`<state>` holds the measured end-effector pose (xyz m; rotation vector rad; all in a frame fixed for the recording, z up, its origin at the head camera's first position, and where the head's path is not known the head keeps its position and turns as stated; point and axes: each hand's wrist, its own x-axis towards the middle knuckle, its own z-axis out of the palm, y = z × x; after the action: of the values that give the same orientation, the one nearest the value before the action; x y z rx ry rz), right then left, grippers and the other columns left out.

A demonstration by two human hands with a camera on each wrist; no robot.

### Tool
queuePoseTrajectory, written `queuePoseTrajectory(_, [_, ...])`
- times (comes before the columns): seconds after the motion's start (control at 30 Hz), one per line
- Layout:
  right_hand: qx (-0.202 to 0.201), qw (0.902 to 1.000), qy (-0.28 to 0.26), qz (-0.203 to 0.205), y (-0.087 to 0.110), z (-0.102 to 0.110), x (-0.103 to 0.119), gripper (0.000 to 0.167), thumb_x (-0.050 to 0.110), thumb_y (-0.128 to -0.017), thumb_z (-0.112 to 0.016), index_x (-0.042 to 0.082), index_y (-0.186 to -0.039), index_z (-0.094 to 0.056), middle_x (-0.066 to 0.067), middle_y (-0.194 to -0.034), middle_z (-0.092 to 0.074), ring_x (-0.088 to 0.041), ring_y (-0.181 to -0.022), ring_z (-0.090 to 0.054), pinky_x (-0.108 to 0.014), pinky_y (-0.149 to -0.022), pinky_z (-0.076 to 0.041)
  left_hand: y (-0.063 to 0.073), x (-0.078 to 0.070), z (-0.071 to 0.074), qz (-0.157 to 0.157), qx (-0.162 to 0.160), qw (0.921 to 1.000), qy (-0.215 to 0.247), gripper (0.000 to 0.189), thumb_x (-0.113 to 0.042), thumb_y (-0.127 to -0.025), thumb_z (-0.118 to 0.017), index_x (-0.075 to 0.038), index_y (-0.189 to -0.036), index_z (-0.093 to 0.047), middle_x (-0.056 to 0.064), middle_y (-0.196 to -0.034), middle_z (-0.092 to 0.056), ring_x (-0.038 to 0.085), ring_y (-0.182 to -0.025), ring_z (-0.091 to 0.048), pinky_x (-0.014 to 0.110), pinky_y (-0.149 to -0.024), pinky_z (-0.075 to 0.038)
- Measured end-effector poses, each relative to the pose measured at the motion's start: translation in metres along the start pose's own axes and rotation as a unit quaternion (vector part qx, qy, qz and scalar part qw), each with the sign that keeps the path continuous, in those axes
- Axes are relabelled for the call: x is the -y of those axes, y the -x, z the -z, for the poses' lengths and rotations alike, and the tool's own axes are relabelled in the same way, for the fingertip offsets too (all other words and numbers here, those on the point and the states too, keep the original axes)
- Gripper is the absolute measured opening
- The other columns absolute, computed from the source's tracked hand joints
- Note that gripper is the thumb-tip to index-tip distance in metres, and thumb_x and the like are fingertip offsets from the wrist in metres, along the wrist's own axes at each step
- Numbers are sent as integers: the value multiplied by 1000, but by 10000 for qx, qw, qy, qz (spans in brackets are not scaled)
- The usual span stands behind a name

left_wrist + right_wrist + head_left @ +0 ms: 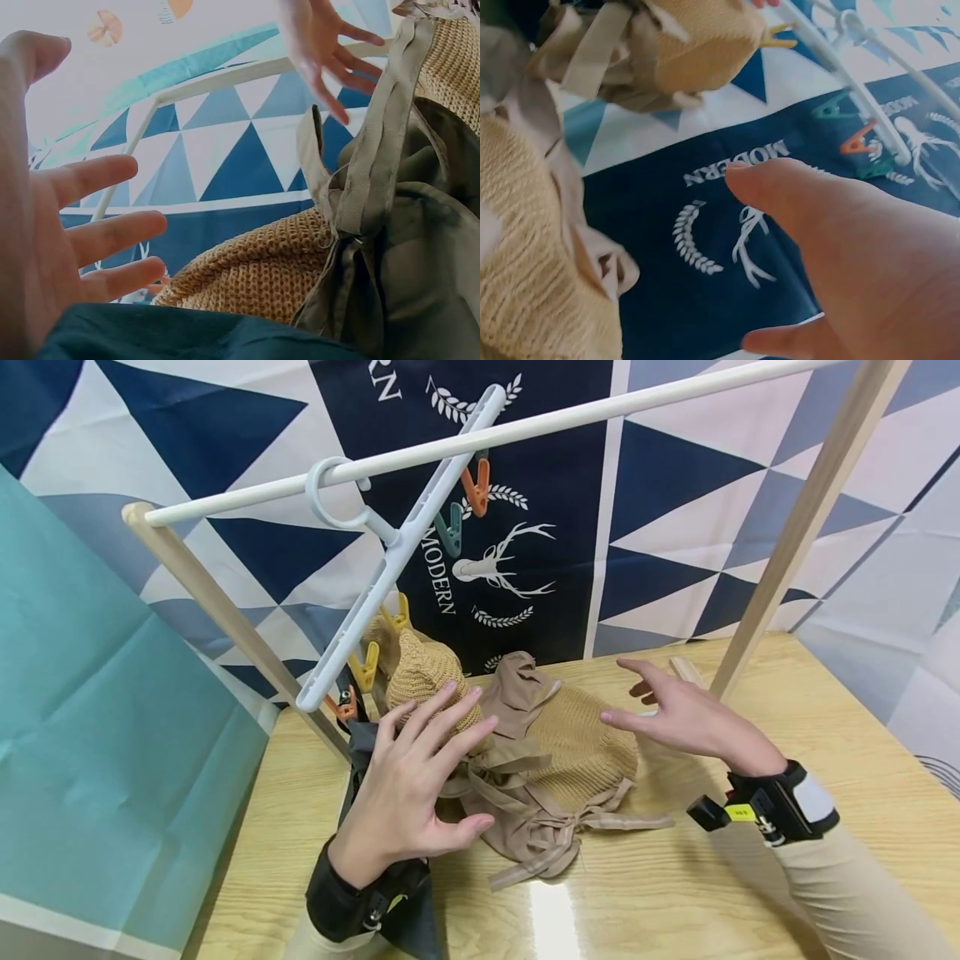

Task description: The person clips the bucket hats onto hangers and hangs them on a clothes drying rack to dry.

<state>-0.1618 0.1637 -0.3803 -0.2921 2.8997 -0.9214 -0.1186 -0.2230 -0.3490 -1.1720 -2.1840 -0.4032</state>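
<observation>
Tan straw is showing in both hats, and cloth ties are trailing from the lower hat point(588, 747), which is lying on the counter point(652, 885) between and beyond the two hands, probably because that bare wood is giving it a flat, steady bed. Just left of it, the upper hat point(423, 664) is bunching beneath the yellow clips point(366, 668); these seem to be bearing it by an edge, though the exact bite is hiding behind folds.

Nearest to the upper hat, the left grip point(420, 793) is hovering with fingers spreading and thumb standing well off, holding nothing; whether a fingertip is brushing the straw, the head view is not telling. The right grip point(690, 718) is also hanging loose and parted, with nothing in it, near the right post point(802, 543). Both are leaving the hats unsupported, which suggests that counter and clips are doing the carrying.

Above, the hanger point(397, 552) is hooking over the rail point(555, 422) and slanting across it, presumably so that it can swing freely. Beyond the rail, an orange clip point(476, 489) and a teal clip point(452, 531) are dangling without cloth. Dark cloth point(363, 739) is drooping beneath the hanger's near end. The left post point(225, 618) and the right one are propping the rail, keeping hung things clear below.
</observation>
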Motion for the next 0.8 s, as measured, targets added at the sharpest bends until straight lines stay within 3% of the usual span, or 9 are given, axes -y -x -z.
queuePoseTrajectory(0.33, [591,9971,434,-225,-14,-10,-21,96,70,-104,-65,-11,-154,-55,-23,-122,-81,-33,-108,-79,-46,-86,-61,-1,12,-9,125,38,9994,-315,85,-82,-108,-27,-24,-158,-64,7,-169,-61,31,-161,-52,70,-119,-41])
queuePoseTrajectory(0.43, [732,9957,534,-168,-17,-14,-25,88,71,-104,-65,-9,-139,-68,-22,-119,-82,-31,-105,-79,-44,-83,-61,-1,17,-12,157,30,9994,-293,85,-82,-108,-27,-23,-158,-65,8,-169,-61,31,-161,-52,71,-119,-41])
queuePoseTrajectory(0.53, [1015,9934,513,-158,-18,-20,-28,74,73,-104,-65,1,-111,-79,-11,-97,-79,-24,-86,-73,-38,-73,-56,1,21,-16,171,28,9995,-261,84,-82,-109,-28,-23,-158,-64,8,-170,-60,31,-161,-52,71,-118,-41])
queuePoseTrajectory(0.67, [1522,9873,418,-192,-16,-32,-30,64,76,-104,-61,18,-80,-69,5,-68,-54,-14,-63,-52,-33,-62,-42,2,23,-19,164,39,9996,-230,83,-81,-109,-28,-24,-158,-64,8,-170,-60,31,-161,-53,71,-117,-42])
queuePoseTrajectory(0.8, [1639,9861,203,-210,-17,-43,-28,63,75,-103,-64,24,-68,-55,9,-61,-47,-10,-56,-45,-30,-59,-38,2,23,-19,192,55,9996,-224,82,-80,-110,-29,-24,-158,-64,8,-170,-59,31,-161,-52,71,-118,-42])
